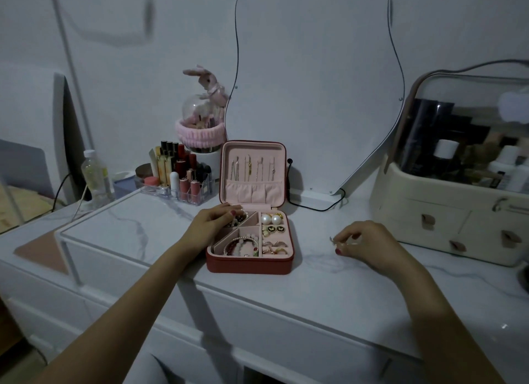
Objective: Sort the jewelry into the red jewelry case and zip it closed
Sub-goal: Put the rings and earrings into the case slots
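Open red zip-around jewelry case (249,262) with pink lining, standing mid-surface near the front edge of the white marble-patterned dressing table (329,292), lid upright. The left hand (214,222) rests at the case's rear-left compartment, fingers curled onto a dark beaded bracelet (240,219). The right hand (363,245), well right of the case, pinches a small pale jewelry piece (336,241), too small to identify. Risk: the tiny piece may slip from the fingertip pinch during transfer.

I can read no text anywhere; the bottles in the cosmetics box (458,166) perhaps carry labels, too blurred.
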